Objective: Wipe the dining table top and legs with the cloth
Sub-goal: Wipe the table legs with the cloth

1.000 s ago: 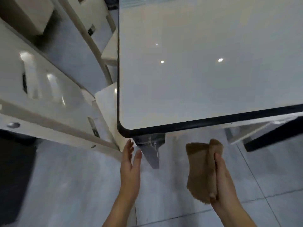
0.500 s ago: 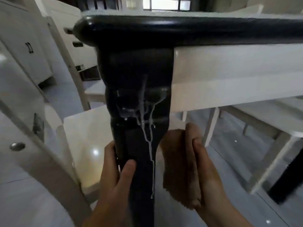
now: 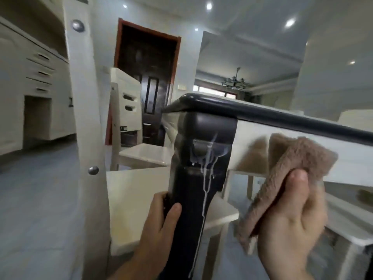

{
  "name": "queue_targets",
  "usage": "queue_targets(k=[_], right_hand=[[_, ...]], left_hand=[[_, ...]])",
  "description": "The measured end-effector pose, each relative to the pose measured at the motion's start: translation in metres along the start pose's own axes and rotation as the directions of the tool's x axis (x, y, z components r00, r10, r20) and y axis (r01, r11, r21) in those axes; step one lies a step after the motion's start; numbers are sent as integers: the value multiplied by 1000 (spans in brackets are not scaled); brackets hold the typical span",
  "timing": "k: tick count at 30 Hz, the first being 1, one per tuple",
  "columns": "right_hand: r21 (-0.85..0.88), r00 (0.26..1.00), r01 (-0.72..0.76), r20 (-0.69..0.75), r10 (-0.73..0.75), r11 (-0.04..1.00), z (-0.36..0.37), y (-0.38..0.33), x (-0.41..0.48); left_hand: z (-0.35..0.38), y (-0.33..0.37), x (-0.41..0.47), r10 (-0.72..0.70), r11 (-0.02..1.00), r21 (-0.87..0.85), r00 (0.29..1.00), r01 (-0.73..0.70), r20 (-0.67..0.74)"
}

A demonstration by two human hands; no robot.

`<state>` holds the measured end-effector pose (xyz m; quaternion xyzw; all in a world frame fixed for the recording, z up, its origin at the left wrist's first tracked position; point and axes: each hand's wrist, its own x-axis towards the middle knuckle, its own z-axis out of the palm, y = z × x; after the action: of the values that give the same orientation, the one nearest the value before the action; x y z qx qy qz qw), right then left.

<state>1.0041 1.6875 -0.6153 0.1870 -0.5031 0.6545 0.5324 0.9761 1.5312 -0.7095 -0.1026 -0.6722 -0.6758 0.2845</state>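
Pale walls and a white ceiling (image 3: 252,21) with round lamps (image 3: 290,22) fill the upper half of this low view. At twelve o'clock stands a dark door (image 3: 153,81) in a red frame, and a chandelier (image 3: 234,81) hangs further back at about one o'clock. Cream cupboards (image 3: 40,67) with drawers run along at nine to ten o'clock, above a grey tiled floor (image 3: 40,188).

The worktop (image 3: 282,116) is seen edge-on as a black rounded rim running from the centre toward three o'clock, with a cream panel (image 3: 248,136) beneath it. Its corner leg (image 3: 191,209), dark and glossy, drops from the centre to six o'clock. White streaks (image 3: 205,186) run down the front of the leg.

The left hand (image 3: 159,225), at seven o'clock, grips the leg low down, with the thumb across the front and the fingers curled round the far side. The right hand (image 3: 288,223), at four o'clock, pinches the cloth (image 3: 298,156), tan, fleecy and folded, between thumb and fingers. The cloth rises above that hand toward three o'clock, in front of the cream panel and just to the three o'clock side of the leg, apart from it. Blur hides whether it touches the panel.

A cream chair (image 3: 84,118) with metal studs on its back post stands at nine o'clock of the leg, its seat passing behind the leg. A second chair (image 3: 125,110) stands beyond it at eleven o'clock.
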Motion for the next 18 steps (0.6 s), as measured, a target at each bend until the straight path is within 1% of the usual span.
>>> queue_targets(k=[1, 2, 3, 4, 5, 7, 8, 9, 10, 13, 14, 15, 18], right_hand=[[6, 997, 59, 43, -59, 998, 7, 0, 7], [-27, 988, 141, 60, -139, 990, 15, 3, 12], [-60, 973, 218, 87, -212, 974, 25, 7, 14], [-85, 947, 298, 151, -284, 951, 36, 13, 12], [-102, 896, 400, 255, -365, 911, 45, 17, 9], [-174, 757, 585, 469, -456, 792, 56, 33, 5], [-209, 708, 644, 528, -470, 736, 56, 41, 5], [-233, 680, 678, 560, -474, 697, 54, 47, 3], [-244, 657, 697, 594, -464, 675, 48, 54, -1], [-217, 595, 728, 671, -442, 650, 24, 69, -17], [-202, 588, 729, 674, -447, 654, 22, 69, -18], [-193, 600, 718, 659, -453, 669, 26, 66, -13], [-227, 692, 669, 537, -482, 707, 56, 47, 2]], left_hand=[[0, 1, 0, -12, 1000, -22, 1000, 12, 4], [-1, 2, 1, -17, 999, -31, 1000, 17, 2], [-2, 2, 2, -13, 999, -33, 1000, 13, 0], [-4, 1, 2, -2, 999, -34, 1000, 2, 3], [-5, -1, 3, 13, 999, -33, 1000, -13, 12], [-9, -7, 2, 52, 998, -22, 998, -51, 43], [-11, -9, 2, 72, 997, -14, 996, -72, 55], [-11, -11, 2, 91, 996, -4, 994, -91, 59], [-11, -13, 1, 113, 993, 11, 992, -114, 55], [-9, -17, 0, 153, 986, 55, 988, -155, 29], [-9, -17, 0, 154, 986, 65, 988, -155, 25], [-9, -18, 1, 154, 985, 71, 988, -156, 27], [-10, -20, 3, 177, 981, 68, 983, -180, 49]])
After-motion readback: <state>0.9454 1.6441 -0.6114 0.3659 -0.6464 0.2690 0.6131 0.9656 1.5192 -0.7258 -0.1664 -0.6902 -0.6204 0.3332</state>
